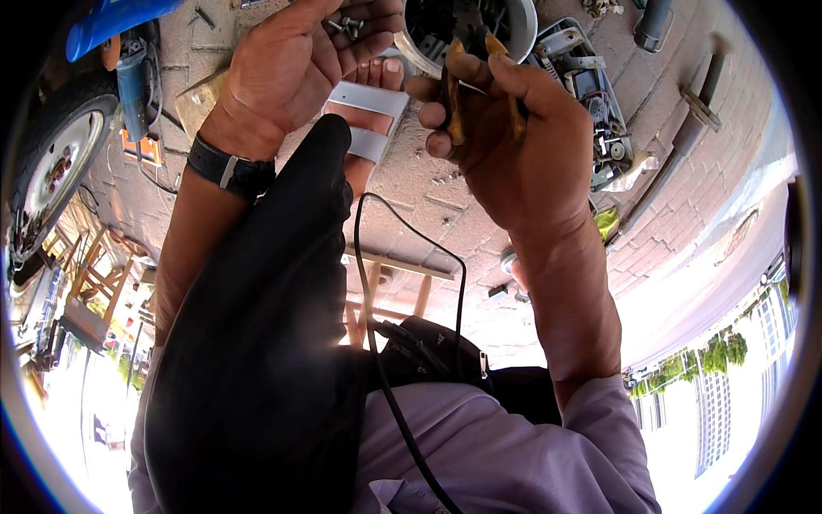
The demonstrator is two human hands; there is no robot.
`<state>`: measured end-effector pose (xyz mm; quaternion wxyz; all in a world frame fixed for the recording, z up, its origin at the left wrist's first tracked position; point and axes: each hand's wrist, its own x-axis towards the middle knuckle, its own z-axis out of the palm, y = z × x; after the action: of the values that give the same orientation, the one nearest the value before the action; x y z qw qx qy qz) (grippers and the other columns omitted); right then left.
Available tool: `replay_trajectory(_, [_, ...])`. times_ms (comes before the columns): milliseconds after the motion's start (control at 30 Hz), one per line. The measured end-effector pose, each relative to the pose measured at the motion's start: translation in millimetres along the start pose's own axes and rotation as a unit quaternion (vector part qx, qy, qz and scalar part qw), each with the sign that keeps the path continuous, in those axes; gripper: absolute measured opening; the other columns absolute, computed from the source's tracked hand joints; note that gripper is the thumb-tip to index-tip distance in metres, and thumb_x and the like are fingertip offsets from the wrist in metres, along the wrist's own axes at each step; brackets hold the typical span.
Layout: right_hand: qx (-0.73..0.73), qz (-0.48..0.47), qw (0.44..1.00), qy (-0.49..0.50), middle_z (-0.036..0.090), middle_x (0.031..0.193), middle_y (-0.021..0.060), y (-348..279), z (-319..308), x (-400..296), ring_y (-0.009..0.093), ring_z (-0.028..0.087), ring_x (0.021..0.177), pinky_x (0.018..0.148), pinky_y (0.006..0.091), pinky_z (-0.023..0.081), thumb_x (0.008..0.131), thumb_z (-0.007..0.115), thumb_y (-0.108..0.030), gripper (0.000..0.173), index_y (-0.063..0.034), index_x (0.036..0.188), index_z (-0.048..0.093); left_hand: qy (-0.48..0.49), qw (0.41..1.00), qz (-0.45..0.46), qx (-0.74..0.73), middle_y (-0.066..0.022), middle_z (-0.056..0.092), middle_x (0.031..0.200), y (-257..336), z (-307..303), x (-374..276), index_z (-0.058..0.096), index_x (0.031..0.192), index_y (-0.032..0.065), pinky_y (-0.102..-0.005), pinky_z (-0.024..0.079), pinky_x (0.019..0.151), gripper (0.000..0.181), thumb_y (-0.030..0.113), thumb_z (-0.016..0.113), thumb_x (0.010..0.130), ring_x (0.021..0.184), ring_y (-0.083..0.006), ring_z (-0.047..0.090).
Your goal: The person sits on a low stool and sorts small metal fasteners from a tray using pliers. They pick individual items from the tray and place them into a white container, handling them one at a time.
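Observation:
My left hand (282, 83), with a black watch strap at the wrist, is turned palm up. A few small metal screws (350, 27) lie on its fingers. In my right hand (533, 122) is a pair of pliers (454, 96) with worn yellow and black handles. Its jaws point away from me, over a whitish bucket (530, 29) of dark metal parts. The fingers hide part of the handles. Below the hands is my sandalled foot (365, 119) on brick paving.
A plastic tray (626, 122) of mechanical parts sits right of the bucket. Beyond it lies a long metal tube with a collar (697, 115). At left are an angle grinder (131, 83) and a tyred wheel (61, 160). A black cable (411, 221) loops before my body.

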<state>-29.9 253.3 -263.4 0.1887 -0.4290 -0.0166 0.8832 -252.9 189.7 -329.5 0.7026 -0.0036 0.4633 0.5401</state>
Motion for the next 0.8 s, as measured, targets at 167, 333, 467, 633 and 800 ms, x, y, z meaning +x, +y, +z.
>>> replay_trajectory(167, [0.056, 0.016, 0.998, 0.022, 0.065, 0.097, 0.0223, -8, -5, 21, 0.033, 0.069, 0.082, 0.077, 0.0436, 0.061, 0.101, 0.044, -0.023, 0.033, 0.0063, 0.105, 0.058, -0.027, 1.0, -0.001, 0.015, -0.0196, 0.063, 0.127, -2, -8, 5, 0.055, 0.129, -0.0076, -0.0403, 0.047, 0.112, 0.042, 0.028, 0.043, 0.11, 0.123, -0.0291, 0.061])
replay_trajectory(333, [0.125, 0.125, 0.983, -0.053, 0.066, 0.103, 0.0244, -3, -14, 17, 0.033, 0.071, 0.086, 0.079, 0.0425, 0.063, 0.102, 0.045, -0.027, 0.038, 0.0084, 0.108, 0.058, -0.023, 0.999, 0.005, 0.033, -0.02, 0.063, 0.127, -2, -7, 4, 0.055, 0.129, -0.0074, -0.0406, 0.047, 0.112, 0.042, 0.029, 0.043, 0.11, 0.123, -0.029, 0.061])
replay_trajectory(467, [0.08, 0.097, 0.992, -0.027, 0.066, 0.111, 0.0309, -10, -6, 3, 0.025, 0.068, 0.084, 0.074, 0.0302, 0.06, 0.105, 0.044, -0.029, 0.045, 0.0075, 0.126, 0.059, -0.038, 0.999, 0.001, 0.014, -0.0199, 0.063, 0.127, -1, -8, 4, 0.054, 0.129, -0.0074, -0.0408, 0.047, 0.112, 0.042, 0.028, 0.043, 0.11, 0.122, -0.0288, 0.062])
replay_trajectory(633, [0.038, 0.05, 0.997, -0.042, 0.068, 0.104, 0.0254, -17, -16, 0, 0.032, 0.072, 0.089, 0.075, 0.039, 0.063, 0.103, 0.044, -0.031, 0.044, 0.0085, 0.115, 0.059, -0.028, 1.0, -0.003, 0.003, -0.02, 0.063, 0.128, -1, -8, 3, 0.054, 0.13, -0.0077, -0.0407, 0.047, 0.112, 0.042, 0.028, 0.044, 0.11, 0.124, -0.0293, 0.061])
replay_trajectory(800, [-0.008, 0.046, 0.998, -0.043, 0.069, 0.1, 0.0269, -24, -21, 10, 0.034, 0.073, 0.091, 0.077, 0.0418, 0.064, 0.104, 0.043, -0.031, 0.043, 0.0073, 0.114, 0.06, -0.04, 0.999, -0.006, 0.004, -0.0199, 0.063, 0.128, 0, -7, 5, 0.054, 0.13, -0.0076, -0.0404, 0.047, 0.113, 0.042, 0.028, 0.045, 0.11, 0.125, -0.0295, 0.061])
